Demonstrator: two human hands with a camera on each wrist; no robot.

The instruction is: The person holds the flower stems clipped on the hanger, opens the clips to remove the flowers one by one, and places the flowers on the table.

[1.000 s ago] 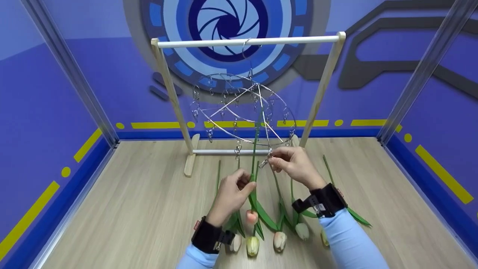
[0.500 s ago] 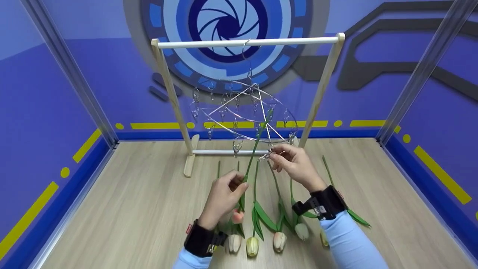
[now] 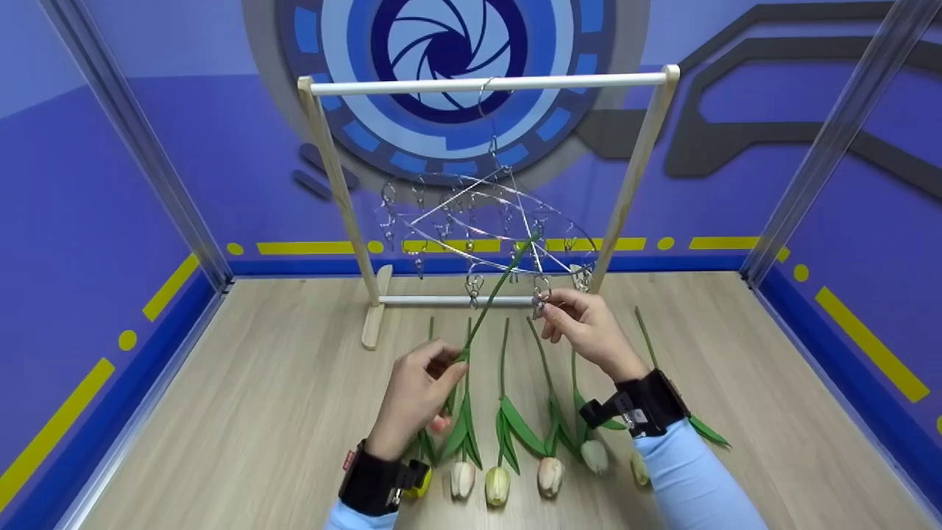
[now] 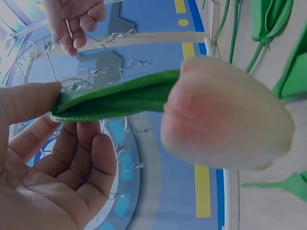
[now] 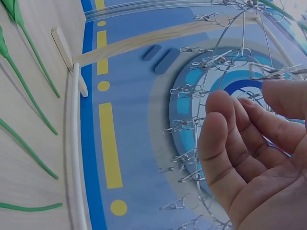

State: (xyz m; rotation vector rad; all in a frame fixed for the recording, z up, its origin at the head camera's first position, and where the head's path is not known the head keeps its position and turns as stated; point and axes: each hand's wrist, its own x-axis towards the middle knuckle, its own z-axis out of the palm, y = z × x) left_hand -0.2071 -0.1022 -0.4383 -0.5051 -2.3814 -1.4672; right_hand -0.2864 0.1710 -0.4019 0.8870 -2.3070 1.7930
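A pale pink tulip (image 4: 225, 115) is pinched by my left hand (image 3: 421, 383) at its green leaf and stem, bloom down and toward me. Its stem (image 3: 494, 298) slants up to the right, the tip in front of the round wire clip hanger (image 3: 460, 196). My right hand (image 3: 585, 324) pinches a metal clip (image 3: 539, 303) on the hanger's near edge between thumb and fingertips. In the right wrist view that clip (image 5: 276, 72) lies at the thumb tip; whether its jaws are parted is hard to tell. The stem tip is apart from the clip.
The hanger hooks over the top bar (image 3: 412, 85) of a small wooden rack, with several more clips around its ring. Several tulips lie on the table, among them a yellow one (image 3: 497, 486), a whitish one (image 3: 462, 480) and a pinkish one (image 3: 550, 477).
My left hand has moved left and toward me with the tulip, whose stem now leans further right. My right hand stays at the clip; the hanger has tilted and turned slightly.
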